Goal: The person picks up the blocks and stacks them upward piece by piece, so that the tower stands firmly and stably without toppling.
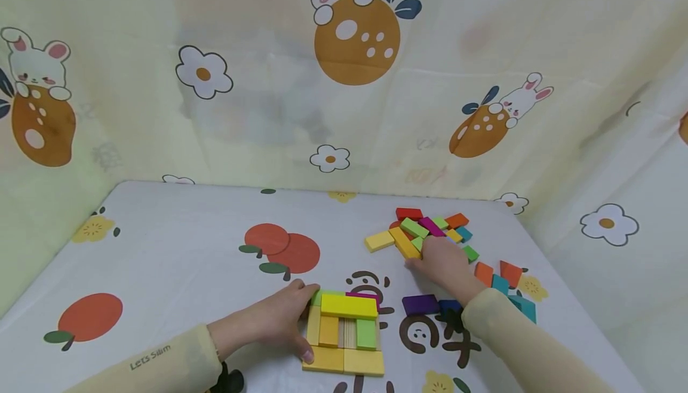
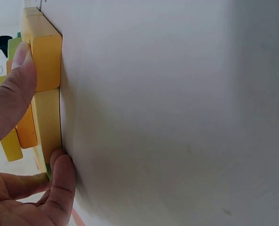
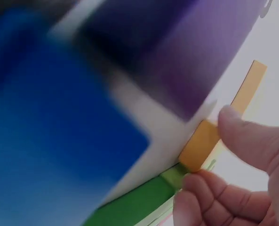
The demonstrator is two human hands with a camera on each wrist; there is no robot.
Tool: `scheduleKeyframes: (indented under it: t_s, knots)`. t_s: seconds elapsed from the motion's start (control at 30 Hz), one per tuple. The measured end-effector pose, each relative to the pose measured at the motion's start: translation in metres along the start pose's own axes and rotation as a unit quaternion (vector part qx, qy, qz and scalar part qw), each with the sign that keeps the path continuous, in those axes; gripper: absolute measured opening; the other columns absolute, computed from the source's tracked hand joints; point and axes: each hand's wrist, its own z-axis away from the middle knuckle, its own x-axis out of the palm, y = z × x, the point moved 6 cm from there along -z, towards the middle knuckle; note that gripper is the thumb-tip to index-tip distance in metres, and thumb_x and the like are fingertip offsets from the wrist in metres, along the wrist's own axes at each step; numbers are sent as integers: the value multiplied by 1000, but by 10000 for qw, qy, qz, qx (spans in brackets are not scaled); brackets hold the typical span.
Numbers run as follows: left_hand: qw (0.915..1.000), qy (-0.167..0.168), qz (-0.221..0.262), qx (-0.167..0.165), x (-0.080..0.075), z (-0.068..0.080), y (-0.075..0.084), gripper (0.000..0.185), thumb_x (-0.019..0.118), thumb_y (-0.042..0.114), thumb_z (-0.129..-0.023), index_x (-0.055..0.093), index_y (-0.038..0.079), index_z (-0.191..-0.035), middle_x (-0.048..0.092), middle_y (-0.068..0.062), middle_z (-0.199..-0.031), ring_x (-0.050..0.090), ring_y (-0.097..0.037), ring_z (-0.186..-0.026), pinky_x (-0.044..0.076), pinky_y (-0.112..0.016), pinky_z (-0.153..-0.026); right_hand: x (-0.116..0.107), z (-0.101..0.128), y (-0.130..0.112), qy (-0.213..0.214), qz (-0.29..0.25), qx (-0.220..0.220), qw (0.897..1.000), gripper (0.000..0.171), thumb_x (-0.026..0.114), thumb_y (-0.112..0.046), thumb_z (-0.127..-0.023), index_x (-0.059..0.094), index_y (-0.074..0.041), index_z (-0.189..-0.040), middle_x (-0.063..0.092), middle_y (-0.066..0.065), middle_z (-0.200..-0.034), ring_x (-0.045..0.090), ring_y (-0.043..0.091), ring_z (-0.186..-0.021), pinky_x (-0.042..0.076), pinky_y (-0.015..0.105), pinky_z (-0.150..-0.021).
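Cartoon rabbits and flowers cover the cloth walls around a white table (image 1: 177,249) printed with fruit. Near its front edge sits a flat block build (image 1: 344,333), and the left hand (image 1: 279,321) holds its left side, thumb and fingers curled against the edge; the left wrist view shows the thumb pressing a yellow block (image 2: 45,61). Farther right, the right hand (image 1: 441,261) reaches into a loose pile of blocks (image 1: 430,229) and pinches a long orange block (image 1: 404,242), its long axis running diagonally from far-left to near-right. Only the right wrist view shows that pinch on the orange block (image 3: 200,146), with blurred purple block (image 3: 186,52) and blue block (image 3: 59,141) close by.
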Motion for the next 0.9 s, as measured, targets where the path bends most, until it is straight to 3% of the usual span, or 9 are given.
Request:
scheduleKeyframes:
  t_s: [0.4, 0.7, 0.9]
  knots:
    - [10000, 25, 1, 10, 0, 0, -1, 107, 99, 31, -63, 45, 0, -149, 56, -13, -123, 55, -19, -104, 55, -44, -103, -9, 20, 9, -511, 190, 287, 9981, 36, 80, -35, -82, 62, -5, -84, 57, 8, -74, 54, 24, -73, 45, 32, -63]
    - [10000, 25, -5, 18, 0, 0, 0, 107, 99, 31, -62, 45, 0, -149, 56, -13, -124, 55, -20, -106, 54, -46, -104, -9, 29, 14, -532, 103, 64, 9985, 35, 80, -35, -84, 60, -7, -79, 52, 5, -65, 52, 21, -67, 39, 29, -60]
    - [10000, 36, 24, -10, 0, 0, -1, 108, 100, 31, -62, 44, 0, -150, 55, -14, -127, 55, -20, -107, 53, -47, -105, -7, 28, 18, -497, 85, -134, 9986, 34, 82, -33, -84, 70, -2, -90, 61, 5, -73, 55, 21, -72, 48, 32, -64]
